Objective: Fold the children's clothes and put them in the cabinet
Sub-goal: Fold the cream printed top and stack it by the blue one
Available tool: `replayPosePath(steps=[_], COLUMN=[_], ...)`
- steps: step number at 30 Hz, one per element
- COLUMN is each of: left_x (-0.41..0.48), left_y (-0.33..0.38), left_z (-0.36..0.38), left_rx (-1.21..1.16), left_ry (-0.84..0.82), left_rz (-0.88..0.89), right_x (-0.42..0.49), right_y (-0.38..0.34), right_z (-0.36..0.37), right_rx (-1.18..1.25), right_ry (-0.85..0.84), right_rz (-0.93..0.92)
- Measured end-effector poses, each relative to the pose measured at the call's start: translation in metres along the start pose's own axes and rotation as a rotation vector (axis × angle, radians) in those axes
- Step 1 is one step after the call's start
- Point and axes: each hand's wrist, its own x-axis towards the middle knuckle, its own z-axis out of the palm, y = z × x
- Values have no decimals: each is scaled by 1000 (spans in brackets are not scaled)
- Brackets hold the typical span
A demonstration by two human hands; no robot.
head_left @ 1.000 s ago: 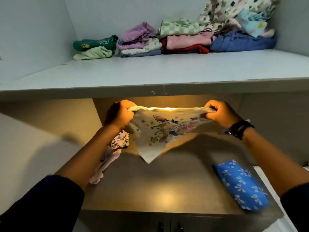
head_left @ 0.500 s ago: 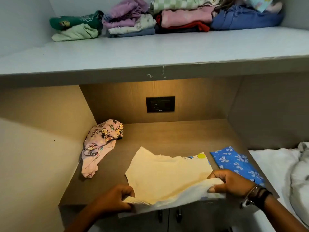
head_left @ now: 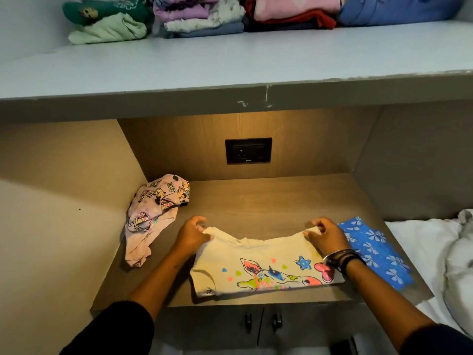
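Observation:
A cream children's T-shirt [head_left: 256, 267] with a colourful cartoon print lies flat on the wooden counter [head_left: 256, 201], print side up. My left hand [head_left: 190, 234] pinches its far left corner, and my right hand [head_left: 326, 238] pinches its far right corner. A crumpled pink cartoon-print garment [head_left: 153, 213] lies in the counter's left corner. A folded blue garment with white flowers [head_left: 376, 254] rests on the counter just right of my right wrist. Folded clothes [head_left: 204, 16] are stacked at the back of the upper shelf [head_left: 230, 65].
A black wall socket [head_left: 248, 150] sits in the niche's back panel. Two cabinet doors with dark handles [head_left: 261, 322] are below the counter's front edge. White bedding [head_left: 435, 265] lies to the right. Side walls close in the niche on both sides.
The shirt went from held up in the air to laid on the counter, and its near edge was folded away from me, so the print faces up. My hands moved to its far edge.

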Motion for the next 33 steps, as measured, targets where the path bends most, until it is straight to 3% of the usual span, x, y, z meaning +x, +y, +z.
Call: replayPosePath(steps=[2, 4, 6, 8, 10, 13, 19, 23, 27, 31, 33], left_x=[-2, -11, -19, -25, -32, -48, -103, -116, -120, -116, -113], left_y=[-11, -26, -39, -49, -53, -43, -48, -61, -69, -68, -64], left_z=[10, 16, 15, 11, 4, -4, 11, 29, 33, 39, 39], left_rx=[196, 537, 770, 890, 898, 844, 987, 1092, 972, 814, 833], left_ry=[140, 161, -57, -267, -325, -352, -474, -451, -196, -171, -217], left_rz=[65, 308, 535, 551, 484, 390, 515, 649, 911, 939, 981], right_x=[-8, -29, -58, -78, -75, -29, 40, -16, -102, -140, -143], right_y=[0, 3, 10, 16, 17, -5, -68, -75, -15, 28, 31], right_z=[4, 13, 29, 47, 61, 64, 62, 63, 69, 80, 87], right_rx=[-275, -419, -496, -571, -596, -566, -835, -661, -645, -868, -843], right_ry=[105, 184, 132, -59, -207, -294, -485, -357, -364, -291, -173], right_rz=[-92, -203, -263, -233, -176, -169, -418, -762, -1119, -1075, -1070])
